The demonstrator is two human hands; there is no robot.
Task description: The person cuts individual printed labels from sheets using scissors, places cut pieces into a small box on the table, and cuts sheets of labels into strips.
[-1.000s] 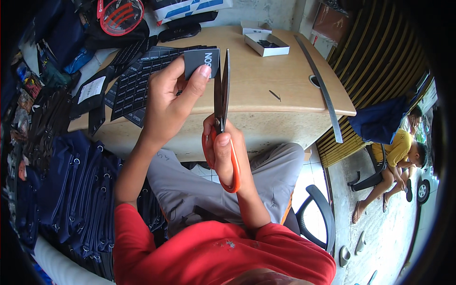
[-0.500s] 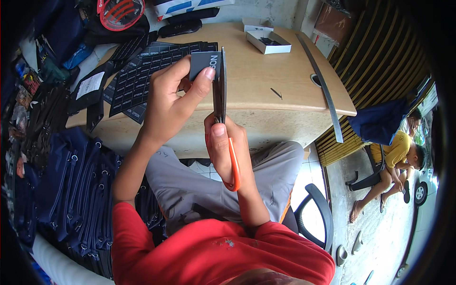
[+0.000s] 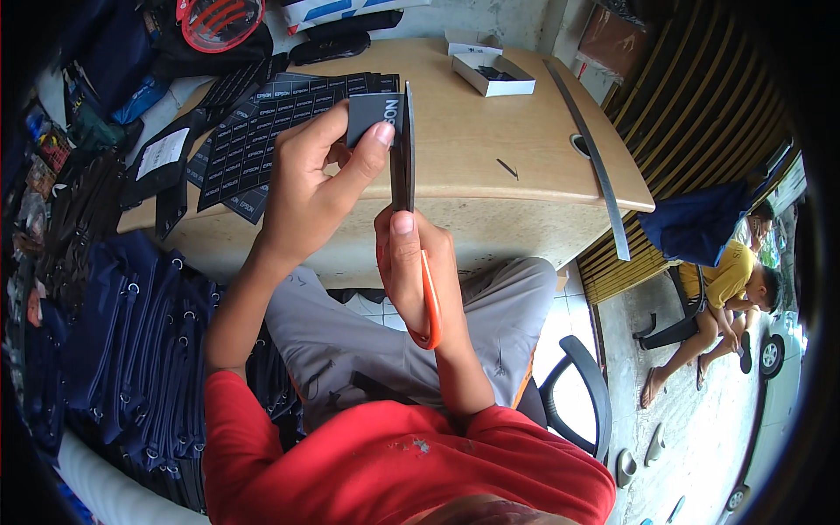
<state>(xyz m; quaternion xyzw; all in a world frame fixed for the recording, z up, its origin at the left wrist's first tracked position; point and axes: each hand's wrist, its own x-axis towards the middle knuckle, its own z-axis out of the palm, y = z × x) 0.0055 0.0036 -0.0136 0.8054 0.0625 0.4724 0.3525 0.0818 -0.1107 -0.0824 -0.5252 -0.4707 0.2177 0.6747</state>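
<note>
My left hand [image 3: 319,179] pinches a small dark grey label [image 3: 366,114] with pale lettering between thumb and fingers, above the table's near edge. My right hand [image 3: 416,262] grips a pair of scissors [image 3: 403,166] with an orange handle, its blades pointing up and away from me. The blades stand along the label's right edge, just beside my left thumb; whether they touch it I cannot tell. Sheets of similar dark printed labels [image 3: 241,162] lie on the table, left of and behind my left hand.
On the wooden table [image 3: 472,157] are a white open box [image 3: 494,74] with dark pieces inside, a long metal ruler [image 3: 595,166] and a thin dark sliver [image 3: 507,168]. Navy bags [image 3: 131,332] with metal rings are stacked at left. Another person [image 3: 731,280] sits at far right.
My right thumb has slid slightly up the scissors, over the pivot. The left hand and label stay nearly in place; the whole view shifts a little.
</note>
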